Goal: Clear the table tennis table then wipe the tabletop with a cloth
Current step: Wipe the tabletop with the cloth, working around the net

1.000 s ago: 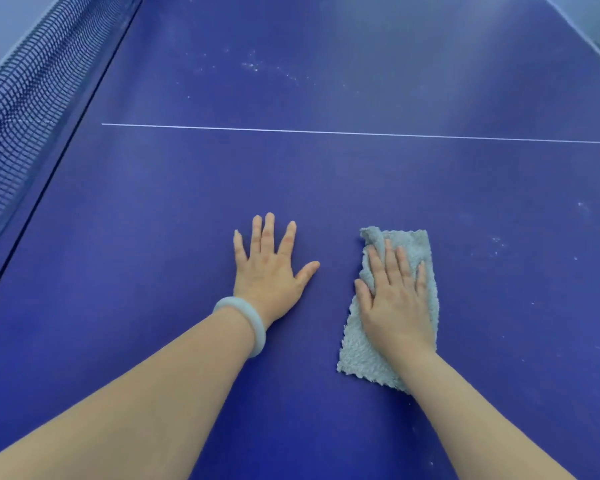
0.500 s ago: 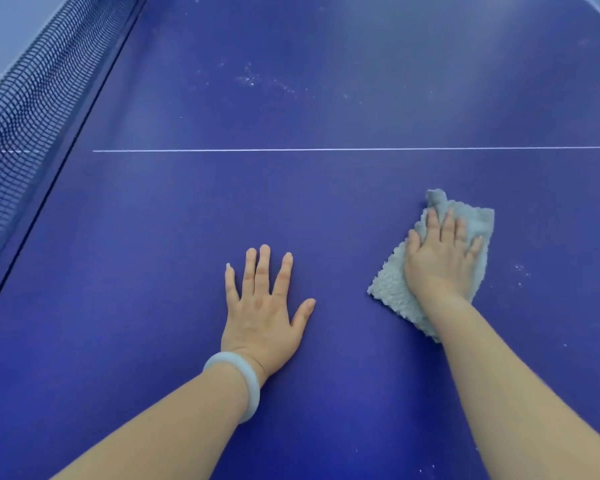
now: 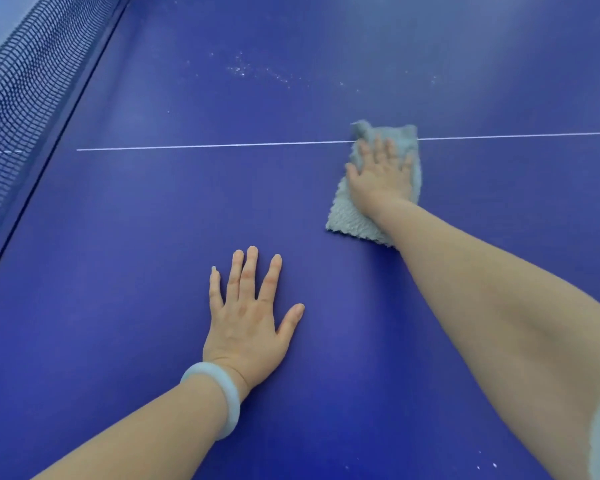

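The blue table tennis tabletop fills the view, crossed by a thin white centre line. A grey-blue fluffy cloth lies flat on it, its far end over the white line. My right hand presses down on the cloth with straight, spread fingers, arm stretched forward. My left hand lies flat on the bare tabletop nearer to me, fingers spread, a pale bangle on its wrist. It holds nothing.
The black net runs along the left side of the table. White dust specks lie on the surface beyond the white line, and a few more at the lower right.
My right hand has pushed the cloth away from me, up to the white line. My left hand has stayed flat in place on the table.
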